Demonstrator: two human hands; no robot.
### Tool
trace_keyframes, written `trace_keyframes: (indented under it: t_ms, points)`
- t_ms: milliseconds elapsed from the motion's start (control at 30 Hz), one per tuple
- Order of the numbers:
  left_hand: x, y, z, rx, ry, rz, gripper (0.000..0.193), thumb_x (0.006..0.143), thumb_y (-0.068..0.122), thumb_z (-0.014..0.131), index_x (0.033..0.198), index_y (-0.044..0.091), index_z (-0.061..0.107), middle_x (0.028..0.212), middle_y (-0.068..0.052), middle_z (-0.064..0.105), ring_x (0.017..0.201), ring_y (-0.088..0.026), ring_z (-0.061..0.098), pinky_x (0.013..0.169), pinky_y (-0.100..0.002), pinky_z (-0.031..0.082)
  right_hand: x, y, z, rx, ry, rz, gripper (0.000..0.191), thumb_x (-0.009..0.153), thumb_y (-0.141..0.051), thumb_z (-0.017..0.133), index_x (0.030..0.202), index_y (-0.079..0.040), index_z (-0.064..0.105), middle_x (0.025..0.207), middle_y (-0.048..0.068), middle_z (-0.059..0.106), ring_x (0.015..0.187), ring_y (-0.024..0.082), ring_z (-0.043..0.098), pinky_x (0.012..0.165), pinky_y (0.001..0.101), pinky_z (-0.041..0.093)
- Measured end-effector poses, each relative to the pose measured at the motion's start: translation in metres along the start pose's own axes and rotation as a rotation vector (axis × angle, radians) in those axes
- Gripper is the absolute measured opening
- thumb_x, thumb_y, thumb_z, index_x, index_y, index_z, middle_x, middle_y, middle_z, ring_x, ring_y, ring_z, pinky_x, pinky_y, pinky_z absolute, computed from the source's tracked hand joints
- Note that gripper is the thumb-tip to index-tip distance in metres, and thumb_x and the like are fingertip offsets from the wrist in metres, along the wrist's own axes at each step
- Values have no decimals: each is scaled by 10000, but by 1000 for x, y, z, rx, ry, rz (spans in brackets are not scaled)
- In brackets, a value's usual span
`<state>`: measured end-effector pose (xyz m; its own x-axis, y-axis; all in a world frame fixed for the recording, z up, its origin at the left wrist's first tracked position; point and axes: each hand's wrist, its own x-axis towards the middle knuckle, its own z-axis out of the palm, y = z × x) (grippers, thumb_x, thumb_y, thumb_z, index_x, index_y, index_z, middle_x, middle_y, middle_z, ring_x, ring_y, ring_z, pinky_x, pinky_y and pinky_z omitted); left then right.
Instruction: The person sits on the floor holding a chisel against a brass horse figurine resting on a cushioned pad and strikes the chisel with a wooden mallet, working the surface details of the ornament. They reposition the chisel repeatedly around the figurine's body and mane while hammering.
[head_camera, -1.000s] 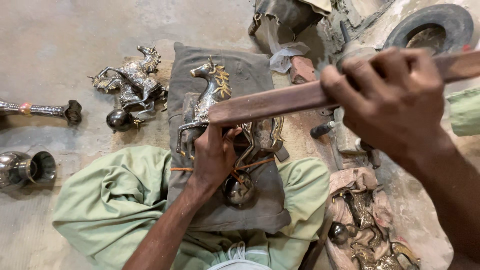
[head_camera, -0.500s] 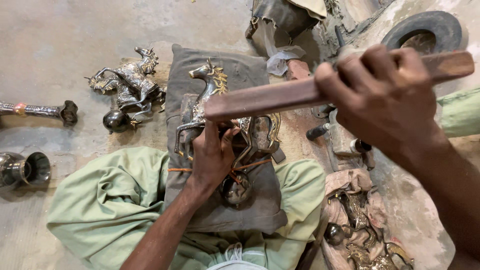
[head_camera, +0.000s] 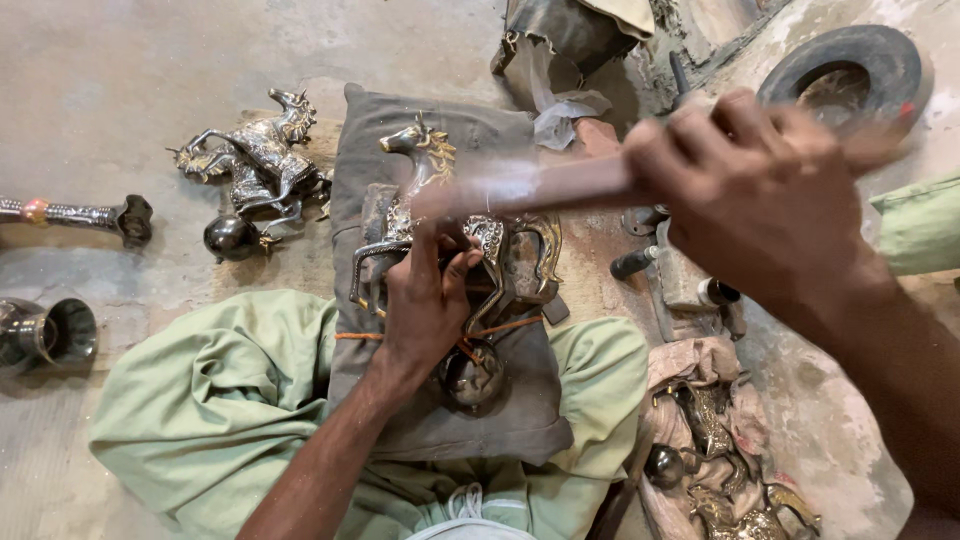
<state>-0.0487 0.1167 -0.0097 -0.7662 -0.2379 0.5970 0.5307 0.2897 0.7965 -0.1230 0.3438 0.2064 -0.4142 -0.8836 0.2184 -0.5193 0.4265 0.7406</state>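
Note:
A silver and gold metal horse figure (head_camera: 432, 165) lies on a grey cushion (head_camera: 500, 420) across my lap. My left hand (head_camera: 425, 305) presses down on the horse's body, fingers closed around something small that I cannot make out. My right hand (head_camera: 760, 200) is wrapped around a brown wooden stick (head_camera: 530, 185), blurred by motion, its far end just above my left hand and the horse's back. A round metal ball base (head_camera: 472, 375) of the figure sits below my left hand, with orange cord across it.
A second metal horse (head_camera: 255, 155) on a ball lies on the floor at left. A metal rod (head_camera: 75, 213) and a shiny metal vessel (head_camera: 45, 335) lie further left. A black tyre (head_camera: 850, 70) sits top right; more metal figures (head_camera: 715, 470) rest on cloth at lower right.
My right hand has swung the wooden stick downward toward the horse, and it is now blurred. My left hand has stayed on the horse.

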Motion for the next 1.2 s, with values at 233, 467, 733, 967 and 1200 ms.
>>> trace_keyframes:
  t_ms: [233,467,733,967,1200]
  points:
    - [0,0,-3,66,-35,0,452,945,-121,592,1355,-4,440,1007,-179,741,933,-287,775,757,-382,637,-3,-1,-5,192,24,68,260,972,-211,669,1182,-61,641,984,151,730,825,272,700,653,461,620]
    - [0,1,-2,-22,1,-33,374,985,-100,591,1304,5,425,1005,-162,738,944,-268,789,771,-374,645,-4,-2,-8,109,13,60,181,1024,-212,650,1143,-76,654,978,135,740,790,243,712,617,430,611]
    - [2,-14,0,102,-91,-26,363,978,-94,580,1300,34,472,993,-139,769,889,-234,797,752,-303,680,-8,-8,-12,341,-70,267,225,1019,-202,634,1191,-59,601,960,158,697,742,258,675,603,450,604]
    - [1,-4,-2,-9,-22,-52,382,973,-51,643,1294,18,448,934,-119,748,898,-225,798,719,-349,643,-15,-4,0,436,19,220,196,1071,-153,646,1241,-70,594,942,118,677,788,227,667,739,455,623]
    - [8,7,-3,32,-42,-47,360,951,-74,653,1246,42,481,934,-120,745,884,-234,796,696,-358,624,-9,-5,-1,403,88,177,204,996,-130,664,1179,-47,631,963,128,714,776,225,685,669,405,600]
